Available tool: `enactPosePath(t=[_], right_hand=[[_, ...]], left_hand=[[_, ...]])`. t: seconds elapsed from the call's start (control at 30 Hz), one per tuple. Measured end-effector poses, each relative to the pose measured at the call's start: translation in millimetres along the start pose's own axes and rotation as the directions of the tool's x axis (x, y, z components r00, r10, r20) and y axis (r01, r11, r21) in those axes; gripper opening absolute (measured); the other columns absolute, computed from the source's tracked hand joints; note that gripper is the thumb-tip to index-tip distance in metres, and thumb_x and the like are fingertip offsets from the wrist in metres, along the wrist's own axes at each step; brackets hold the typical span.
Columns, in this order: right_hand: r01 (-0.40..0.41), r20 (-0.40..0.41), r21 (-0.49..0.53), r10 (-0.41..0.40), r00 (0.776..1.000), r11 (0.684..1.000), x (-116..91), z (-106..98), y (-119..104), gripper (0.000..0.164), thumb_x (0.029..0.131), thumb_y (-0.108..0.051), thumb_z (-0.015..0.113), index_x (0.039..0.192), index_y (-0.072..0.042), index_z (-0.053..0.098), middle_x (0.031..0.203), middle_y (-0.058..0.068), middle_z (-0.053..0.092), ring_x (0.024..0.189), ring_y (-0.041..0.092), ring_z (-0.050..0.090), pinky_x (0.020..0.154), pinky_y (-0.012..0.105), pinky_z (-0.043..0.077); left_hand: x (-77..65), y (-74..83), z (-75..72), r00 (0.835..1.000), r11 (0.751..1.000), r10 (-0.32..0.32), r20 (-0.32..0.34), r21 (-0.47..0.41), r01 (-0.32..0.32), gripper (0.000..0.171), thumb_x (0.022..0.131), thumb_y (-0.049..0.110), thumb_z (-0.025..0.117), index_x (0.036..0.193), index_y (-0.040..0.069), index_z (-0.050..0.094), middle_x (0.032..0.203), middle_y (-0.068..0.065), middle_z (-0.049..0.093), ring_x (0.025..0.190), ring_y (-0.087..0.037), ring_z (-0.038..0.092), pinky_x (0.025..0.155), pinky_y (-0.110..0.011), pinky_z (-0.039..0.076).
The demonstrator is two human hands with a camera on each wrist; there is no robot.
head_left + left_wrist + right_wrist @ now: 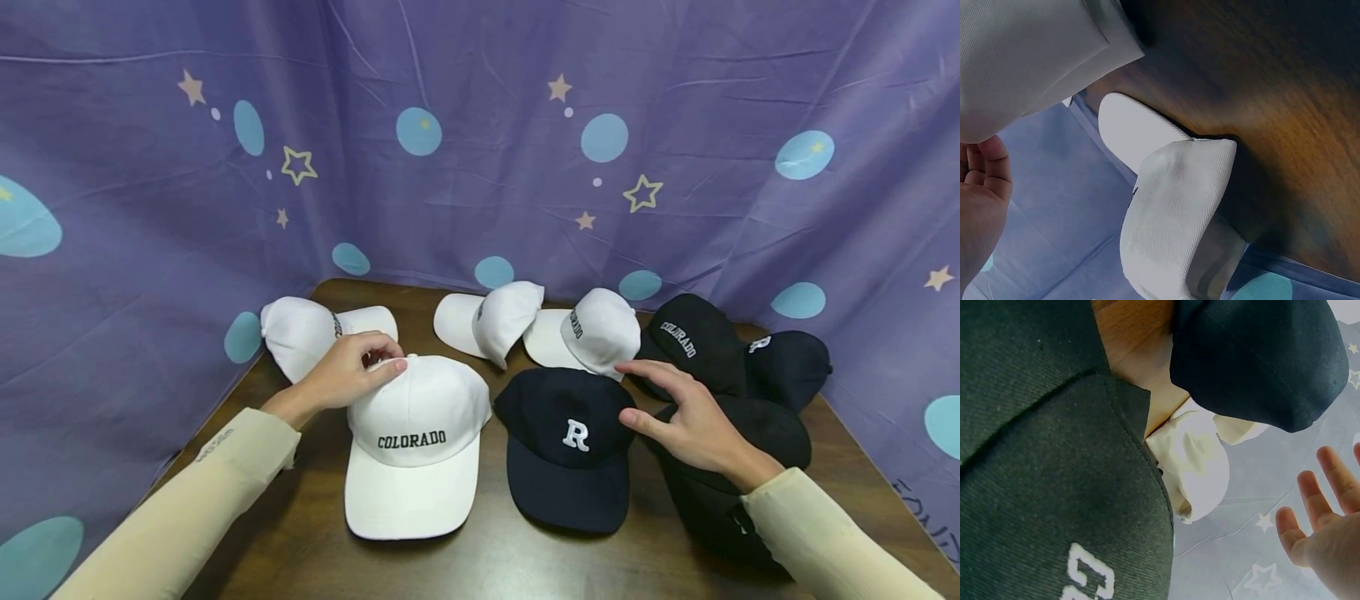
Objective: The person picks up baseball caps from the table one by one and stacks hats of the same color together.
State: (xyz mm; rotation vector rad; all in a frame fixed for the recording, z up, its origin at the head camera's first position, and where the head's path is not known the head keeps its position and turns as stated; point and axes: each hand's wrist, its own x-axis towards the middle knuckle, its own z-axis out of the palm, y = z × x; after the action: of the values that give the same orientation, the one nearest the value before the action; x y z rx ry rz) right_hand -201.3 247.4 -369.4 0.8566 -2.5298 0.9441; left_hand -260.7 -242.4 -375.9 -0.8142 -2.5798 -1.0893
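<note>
A white baseball cap (420,408) with COLORADO lettering sits at the front, its brim toward me. My left hand (347,371) pinches the top of its crown, the fingers curled; in the left wrist view those curled fingers (990,159) meet the white crown. To its right lies a navy cap (551,417) with a white R. My right hand (693,417) hovers beside that crown, thumb and fingers spread with nothing between them. The right wrist view shows its straight, parted fingers (1316,500) apart from the navy crown.
A white cap (303,333) lies behind my left hand, and two more white caps (491,321) sit at the back. Several dark caps (697,342) cluster on the right, some under my right forearm. A purple patterned curtain (480,167) surrounds the wooden table (442,575).
</note>
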Motion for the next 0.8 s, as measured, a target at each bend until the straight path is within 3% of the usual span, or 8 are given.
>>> enactPosePath(t=[0.2, 0.33, 0.57, 0.8], right_hand=[[-0.006, -0.002, -0.003, 0.006, 1.0, 1.0, -1.5, -1.0, 1.4, 0.062, 0.085, -0.018, 0.085, 0.141, -0.028, 0.06, 0.139, -0.007, 0.06, 0.129, 0.007, 0.052, 0.103, 0.014, 0.035], [-0.015, -0.013, -0.014, 0.015, 1.0, 1.0, -3.1, -1.6, 3.1, 0.06, 0.085, -0.019, 0.085, 0.14, -0.025, 0.061, 0.139, -0.006, 0.061, 0.13, 0.007, 0.052, 0.104, 0.014, 0.033], [-0.027, -0.031, -0.027, 0.026, 0.999, 0.999, -5.0, -2.8, 4.3, 0.057, 0.086, -0.02, 0.084, 0.139, -0.022, 0.063, 0.139, -0.004, 0.061, 0.129, 0.007, 0.051, 0.104, 0.012, 0.031], [-0.034, -0.033, -0.022, 0.034, 0.999, 0.999, -5.6, -3.3, 3.8, 0.056, 0.087, -0.02, 0.084, 0.139, -0.016, 0.063, 0.139, -0.003, 0.061, 0.129, 0.007, 0.051, 0.103, 0.011, 0.03]], left_hand=[[1.3, -0.6, -1.5, 0.999, 1.0, -0.011, -0.051, 0.028, 0.012, 0.006, 0.094, 0.019, 0.072, 0.089, 0.016, 0.073, 0.077, 0.005, 0.061, 0.07, -0.015, 0.054, 0.064, -0.028, 0.044], [0.9, -3.2, -7.0, 0.983, 0.992, -0.055, -0.175, 0.106, 0.074, 0.01, 0.096, 0.021, 0.071, 0.091, 0.013, 0.073, 0.078, 0.002, 0.062, 0.071, -0.018, 0.054, 0.064, -0.029, 0.044], [-4.5, -7.4, -23.3, 0.905, 0.95, -0.174, -0.388, 0.176, 0.258, 0.019, 0.098, 0.025, 0.066, 0.096, 0.007, 0.071, 0.085, -0.008, 0.064, 0.078, -0.024, 0.056, 0.07, -0.035, 0.042], [-10.6, -14.3, -36.5, 0.824, 0.896, -0.288, -0.489, 0.166, 0.411, 0.032, 0.098, 0.031, 0.062, 0.11, 0.001, 0.067, 0.104, -0.018, 0.063, 0.098, -0.037, 0.058, 0.082, -0.047, 0.043]])
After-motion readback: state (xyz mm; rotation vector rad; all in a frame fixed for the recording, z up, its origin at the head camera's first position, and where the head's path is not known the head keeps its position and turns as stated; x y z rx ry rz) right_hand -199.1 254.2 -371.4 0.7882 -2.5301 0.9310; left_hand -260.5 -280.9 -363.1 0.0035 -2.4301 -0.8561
